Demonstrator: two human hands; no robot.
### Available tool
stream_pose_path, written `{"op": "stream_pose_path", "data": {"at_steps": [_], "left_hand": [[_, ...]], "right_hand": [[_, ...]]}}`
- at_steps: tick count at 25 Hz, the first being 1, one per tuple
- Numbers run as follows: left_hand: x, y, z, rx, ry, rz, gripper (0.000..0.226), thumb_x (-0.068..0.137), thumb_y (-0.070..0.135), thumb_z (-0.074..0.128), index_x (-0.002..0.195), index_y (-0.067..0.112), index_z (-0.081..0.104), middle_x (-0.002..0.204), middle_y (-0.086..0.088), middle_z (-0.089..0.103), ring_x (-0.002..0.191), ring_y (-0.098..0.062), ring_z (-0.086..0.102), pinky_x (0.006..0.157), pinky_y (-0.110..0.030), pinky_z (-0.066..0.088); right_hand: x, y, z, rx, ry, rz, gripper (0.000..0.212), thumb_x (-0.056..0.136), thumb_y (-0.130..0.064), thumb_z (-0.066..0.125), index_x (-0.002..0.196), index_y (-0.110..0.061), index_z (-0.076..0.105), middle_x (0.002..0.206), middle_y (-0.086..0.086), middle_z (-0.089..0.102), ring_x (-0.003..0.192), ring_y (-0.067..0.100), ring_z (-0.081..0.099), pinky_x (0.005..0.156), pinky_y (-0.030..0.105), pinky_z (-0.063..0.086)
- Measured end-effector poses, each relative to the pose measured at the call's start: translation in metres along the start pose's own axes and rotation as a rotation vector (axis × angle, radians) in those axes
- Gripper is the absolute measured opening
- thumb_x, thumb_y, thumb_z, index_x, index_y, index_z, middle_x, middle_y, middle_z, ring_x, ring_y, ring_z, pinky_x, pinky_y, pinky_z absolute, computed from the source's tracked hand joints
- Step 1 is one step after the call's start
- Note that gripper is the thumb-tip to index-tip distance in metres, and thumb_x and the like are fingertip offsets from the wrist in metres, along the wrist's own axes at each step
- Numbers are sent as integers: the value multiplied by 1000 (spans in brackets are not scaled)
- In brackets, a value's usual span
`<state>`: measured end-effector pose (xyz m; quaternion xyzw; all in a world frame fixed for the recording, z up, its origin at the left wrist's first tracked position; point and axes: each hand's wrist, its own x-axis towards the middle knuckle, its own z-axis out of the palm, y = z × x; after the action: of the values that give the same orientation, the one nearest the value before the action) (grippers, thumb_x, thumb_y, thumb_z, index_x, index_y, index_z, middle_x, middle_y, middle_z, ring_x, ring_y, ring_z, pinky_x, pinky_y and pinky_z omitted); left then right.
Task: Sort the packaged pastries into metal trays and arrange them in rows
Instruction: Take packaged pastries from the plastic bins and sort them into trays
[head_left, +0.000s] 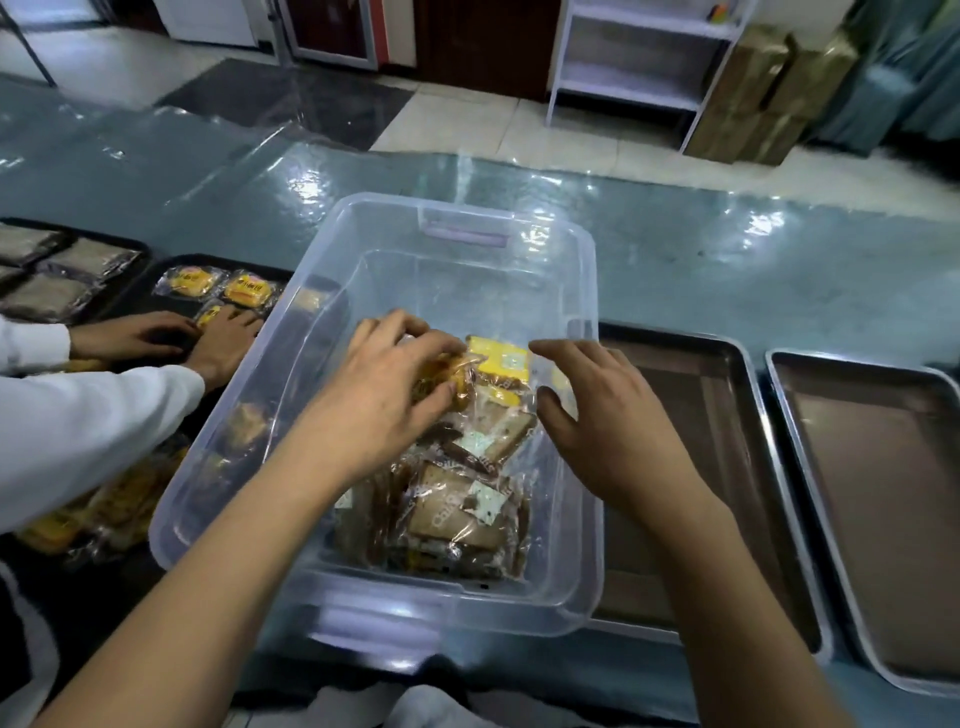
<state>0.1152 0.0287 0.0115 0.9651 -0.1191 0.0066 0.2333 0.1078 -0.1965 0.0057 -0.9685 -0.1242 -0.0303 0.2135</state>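
Two bare hands reach into a clear plastic bin (582, 291) that stands on the surface (727, 260). The left hand (384, 395) has its fingers curled down on a yellow packaged pastry (441, 376) at the top of the pile, and it seems to pinch the wrapper, though the contact under the fingers is hidden. The right hand (608, 421) is spread and holds nothing; it hovers just beside the brown packaged pastries (457, 499) that fill the near part of the bin.

I judge these packets to be light and soft. The film looks smooth and slippery, and the cake inside would crush under a hard squeeze. A good hold is probably across the flat body with gentle pressure, or at the sealed edge of the wrapper, where nothing can be damaged.

To the right, two metal trays (748, 395) (789, 374) lie bare and wait for rows. To the left, another person's hands (223, 338) rest on yellow packets (247, 288) in a dark tray (166, 267). A further dark tray (140, 252) holds brown packets (88, 260).
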Motion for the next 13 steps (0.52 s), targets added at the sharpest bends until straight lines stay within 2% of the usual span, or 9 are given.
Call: {"op": "stream_pose_path", "data": {"at_steps": [6,13], "left_hand": [[6,52,6,-3,-3,75,46,93,40,60,138,32,55,130,1,46,126,-18,36,110,-42,35],[6,131,32,16,-40,149,52,88,50,48,137,35,56,128,4,45,124,-16,35,107,-41,37]], "right_hand": [[-27,35,-26,11,60,61,49,98,-26,57,146,-27,48,142,-2,54,128,20,48,105,35,38],[-77,91,-63,13,115,114,47,97,-23,57,144,-25,51,139,-1,57,124,21,52,106,37,40]]}}
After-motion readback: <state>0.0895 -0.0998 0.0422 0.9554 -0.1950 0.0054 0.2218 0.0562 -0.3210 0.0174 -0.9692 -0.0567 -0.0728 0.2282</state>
